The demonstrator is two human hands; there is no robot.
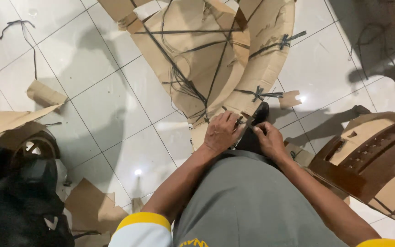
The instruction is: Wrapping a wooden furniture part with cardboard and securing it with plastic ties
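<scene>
A large curved bundle wrapped in brown cardboard (197,50) and tied with black straps lies on the white tiled floor in front of me. My left hand (221,131) grips its near edge, fingers curled over the cardboard and a black strap (239,122). My right hand (269,140) is beside it, fingers pinched on the same strap end. A knotted strap (259,94) sits just above my hands. My grey trousers fill the lower middle of the view.
A dark wooden curved piece partly wrapped in cardboard (371,160) stands at the right. Torn cardboard scraps (19,119) and loose straps lie on the floor at left. Dark objects are piled at bottom left (19,201). Bare tiles (106,105) lie between.
</scene>
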